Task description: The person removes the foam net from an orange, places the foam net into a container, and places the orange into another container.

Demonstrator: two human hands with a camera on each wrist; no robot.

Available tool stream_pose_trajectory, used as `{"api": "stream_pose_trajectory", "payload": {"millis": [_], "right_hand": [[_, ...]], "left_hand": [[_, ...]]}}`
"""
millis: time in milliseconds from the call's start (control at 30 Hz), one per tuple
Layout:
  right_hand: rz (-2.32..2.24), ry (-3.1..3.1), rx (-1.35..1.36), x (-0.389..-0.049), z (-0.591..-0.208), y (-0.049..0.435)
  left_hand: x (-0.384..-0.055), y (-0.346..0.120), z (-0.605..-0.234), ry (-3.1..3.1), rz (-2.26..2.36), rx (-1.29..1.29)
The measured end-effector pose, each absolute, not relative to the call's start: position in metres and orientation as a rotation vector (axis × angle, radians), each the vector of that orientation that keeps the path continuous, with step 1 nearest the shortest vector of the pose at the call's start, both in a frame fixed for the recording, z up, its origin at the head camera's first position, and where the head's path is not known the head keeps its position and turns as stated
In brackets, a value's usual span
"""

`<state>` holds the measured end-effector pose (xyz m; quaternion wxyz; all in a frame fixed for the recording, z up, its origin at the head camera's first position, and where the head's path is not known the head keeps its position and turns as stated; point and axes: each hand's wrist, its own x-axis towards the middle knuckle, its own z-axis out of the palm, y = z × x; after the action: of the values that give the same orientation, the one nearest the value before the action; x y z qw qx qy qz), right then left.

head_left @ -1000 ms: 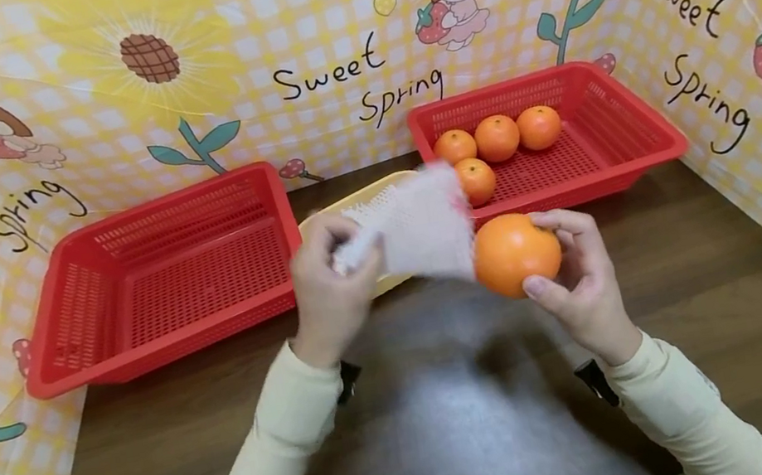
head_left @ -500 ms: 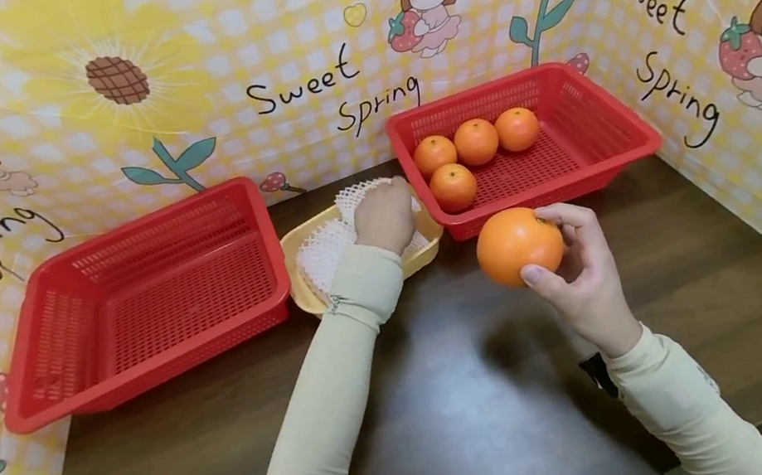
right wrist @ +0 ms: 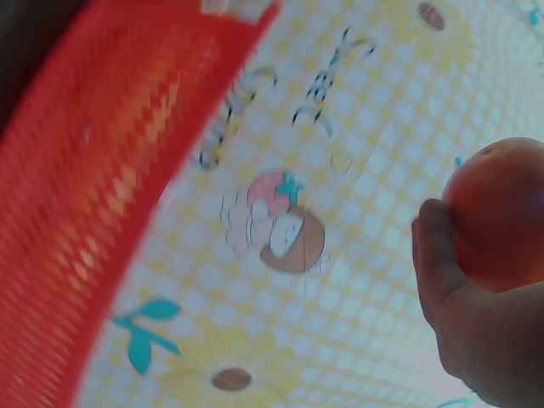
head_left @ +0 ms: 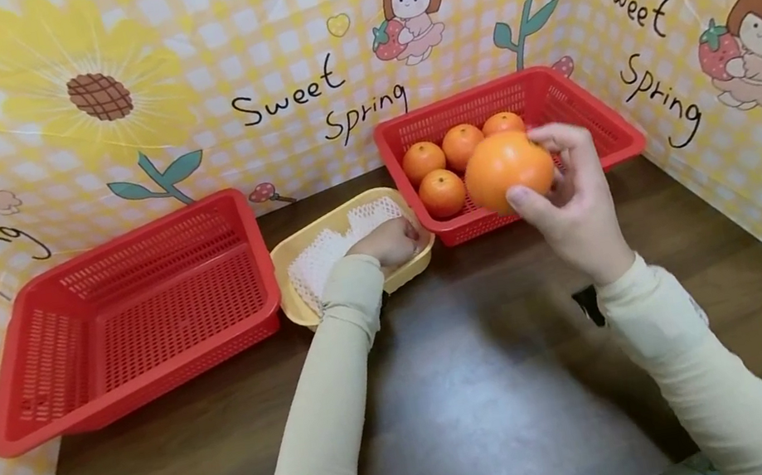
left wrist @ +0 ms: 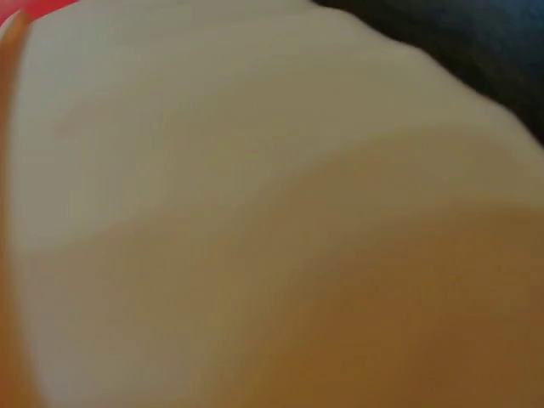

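Note:
My right hand (head_left: 574, 193) grips a large orange (head_left: 508, 170) between thumb and fingers, raised so that it overlaps the right red basket in the head view. Another look at this orange (right wrist: 501, 217) comes from the right wrist view. My left hand (head_left: 393, 242) reaches down into the right end of a small yellow basket (head_left: 296, 306), knuckles up; I cannot tell what its hidden fingertips hold. White foam net sleeves (head_left: 318, 260) lie in that basket beside the hand. The left wrist view is filled by a blurred pale surface.
Several oranges (head_left: 441, 192) sit at the left end of the right red basket (head_left: 606, 158). Another red basket (head_left: 142, 391) stands at the left, with only its perforated floor showing. A patterned cloth hangs behind the brown table (head_left: 178, 473).
My left hand has carried a white foam net sleeve from beside the orange down into the yellow basket. My right hand has lifted the orange upward, toward the right red basket.

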<state>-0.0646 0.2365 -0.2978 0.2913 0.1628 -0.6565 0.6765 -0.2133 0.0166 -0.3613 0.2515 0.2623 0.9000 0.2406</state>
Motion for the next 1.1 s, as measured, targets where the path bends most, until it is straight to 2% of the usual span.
{"api": "stream_pose_trajectory", "payload": {"millis": [267,567,900,1100], "right_hand": [[1.476,-2.263,0.099,-0.138,-0.286,0.269],[1.11,-2.989,-0.029,-0.213,-0.315,0.284],[0.836,-3.214,0.029,-0.229,-0.32,0.282],[0.725,-3.297,0.043,-0.238,-0.325,0.283]], "left_hand": [[-0.203,0.018,-0.342,2.86,0.969,0.477],[-0.178,0.042,-0.336,3.007,0.858,0.42],[-0.177,0.034,-0.338,2.992,0.92,0.385],[-0.169,0.052,-0.337,3.172,0.673,0.546]]}}
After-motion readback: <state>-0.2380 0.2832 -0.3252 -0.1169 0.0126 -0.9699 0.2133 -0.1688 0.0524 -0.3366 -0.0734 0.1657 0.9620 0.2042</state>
